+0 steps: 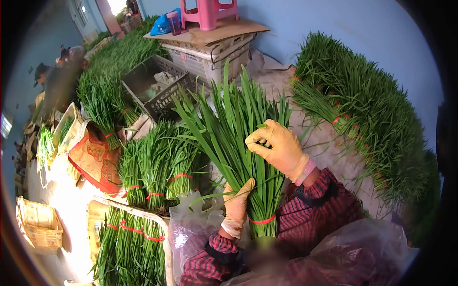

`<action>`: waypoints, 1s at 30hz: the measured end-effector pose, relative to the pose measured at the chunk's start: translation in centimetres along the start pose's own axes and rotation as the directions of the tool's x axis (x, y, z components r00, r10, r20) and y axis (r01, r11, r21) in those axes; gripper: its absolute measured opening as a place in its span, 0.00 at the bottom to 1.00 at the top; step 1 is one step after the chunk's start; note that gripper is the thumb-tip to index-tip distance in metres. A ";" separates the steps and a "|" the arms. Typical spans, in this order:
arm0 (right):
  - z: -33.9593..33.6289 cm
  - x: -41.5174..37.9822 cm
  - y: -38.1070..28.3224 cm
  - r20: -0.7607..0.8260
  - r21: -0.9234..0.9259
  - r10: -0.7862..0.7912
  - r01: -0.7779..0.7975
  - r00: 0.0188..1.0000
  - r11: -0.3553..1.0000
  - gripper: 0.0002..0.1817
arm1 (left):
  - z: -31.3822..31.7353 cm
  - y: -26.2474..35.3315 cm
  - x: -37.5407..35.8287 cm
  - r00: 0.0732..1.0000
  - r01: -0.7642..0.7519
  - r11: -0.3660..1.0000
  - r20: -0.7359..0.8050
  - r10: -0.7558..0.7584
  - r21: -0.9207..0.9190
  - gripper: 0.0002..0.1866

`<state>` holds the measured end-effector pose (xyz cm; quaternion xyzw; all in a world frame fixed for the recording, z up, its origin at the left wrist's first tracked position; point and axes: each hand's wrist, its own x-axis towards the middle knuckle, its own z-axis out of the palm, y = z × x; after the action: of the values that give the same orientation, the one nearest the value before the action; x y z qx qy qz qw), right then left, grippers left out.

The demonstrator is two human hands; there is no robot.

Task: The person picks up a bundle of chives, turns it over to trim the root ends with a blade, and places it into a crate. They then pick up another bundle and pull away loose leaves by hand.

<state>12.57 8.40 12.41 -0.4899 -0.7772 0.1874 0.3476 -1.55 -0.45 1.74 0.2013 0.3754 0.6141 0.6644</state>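
Note:
A thick bunch of garlic chives [260, 190] stands upright before me, its leaves fanned out at the top and a red band [262, 220] round its lower stems. My left hand [237, 205], in a pale orange rubber glove, grips the bunch from the left, above the band, with the thumb across the stems. At the upper right of the leaves, my gloved right hand [280, 148] is closed in a pinch. A bit of green leaf shows at its fingers; the rest of what it holds is hidden among the leaves.
Banded chive bunches [155, 164] stand at left, more in a crate [167, 238] below. A long chive pile [362, 114] lies right. Behind are a black crate [155, 86], stacked white crates [205, 55] and a pink stool [208, 14]. People [57, 76] sit far left.

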 end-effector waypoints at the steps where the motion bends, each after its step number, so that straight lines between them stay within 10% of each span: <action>1: 0.0 0.0 0.3 0.001 0.002 0.001 -0.001 1.000 1.000 0.06 | 0.0 -0.1 0.1 1.000 0.003 1.000 -0.004 -0.003 0.003 0.15; 9: -1.4 0.5 1.8 0.005 -0.249 -0.277 0.269 0.961 0.930 0.07 | 0.5 0.1 0.2 1.000 -0.005 1.000 0.013 0.005 0.018 0.14; 18: -2.8 1.0 -1.8 -0.056 0.163 -0.117 0.125 0.992 0.979 0.12 | 0.0 -1.3 -0.1 1.000 0.009 0.998 -0.001 -0.009 0.064 0.14; 30: 0.0 1.3 -2.7 0.082 -0.137 -0.076 0.087 0.994 0.987 0.19 | 0.5 -1.9 -0.6 0.999 0.025 0.995 0.018 -0.027 0.100 0.14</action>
<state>10.53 8.39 14.58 -0.4734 -0.8206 0.1367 0.2896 0.17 -1.27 0.85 0.2353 0.4019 0.5839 0.6650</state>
